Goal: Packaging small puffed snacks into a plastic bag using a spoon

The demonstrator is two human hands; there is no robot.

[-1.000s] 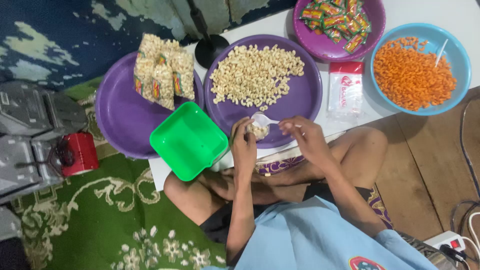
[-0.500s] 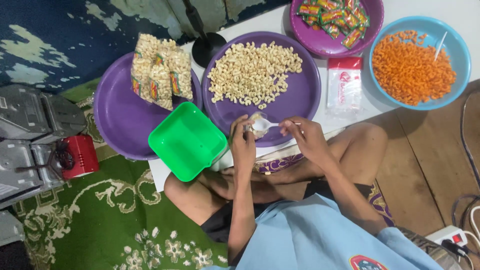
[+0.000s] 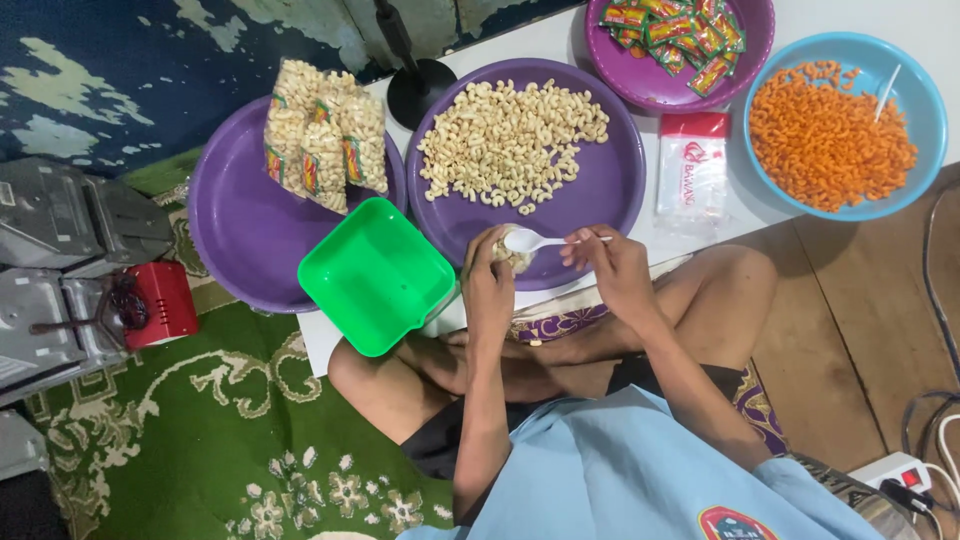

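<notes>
Purple tray [image 3: 610,190] of pale curled snacks lies behind the left hand [image 3: 488,290], fingers closed round a small clear bag [image 3: 508,254] of them, while the right hand [image 3: 612,268] pinches a white plastic spoon [image 3: 535,240], now lifted level and empty above the bag's mouth, its scoop apparently tipped in.

Your left hand [image 3: 489,285] covers most of the small clear bag [image 3: 511,256], so you can't tell how full it is. Your right hand [image 3: 610,268] hides the white spoon [image 3: 535,240] handle's end. The top edge cuts off the purple bowl of sachets [image 3: 680,92], and the power strip [image 3: 905,478] runs off the right edge.
</notes>
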